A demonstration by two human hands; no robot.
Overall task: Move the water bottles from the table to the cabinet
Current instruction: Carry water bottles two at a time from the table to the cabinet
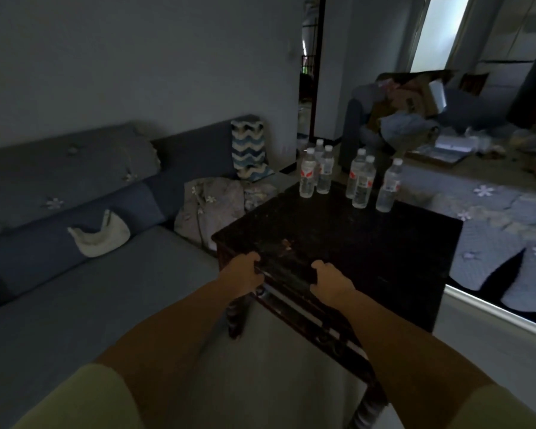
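Two bare hands clamped on the near edge of a dark, square wooden table [338, 239]: left hand [245, 275] near the table's left corner, right hand [330, 281] just beside it along the same edge, thumbs on top, fingers curled under the rim. Six clear plastic water bottles with white caps [350, 178] standing upright along the far edge, three clustered at the left, three at the right, a narrow gap between the clusters. Clear liquid inside, level hard to tell. Red and white labels on the bottles, writing too blurred to read. Most of the tabletop bare. Long grey-blue sofa [75, 243] close along the table's left side; bed with grey flowered quilt [492, 212] close on the right. Open doorway [311, 72] beyond the bottles.
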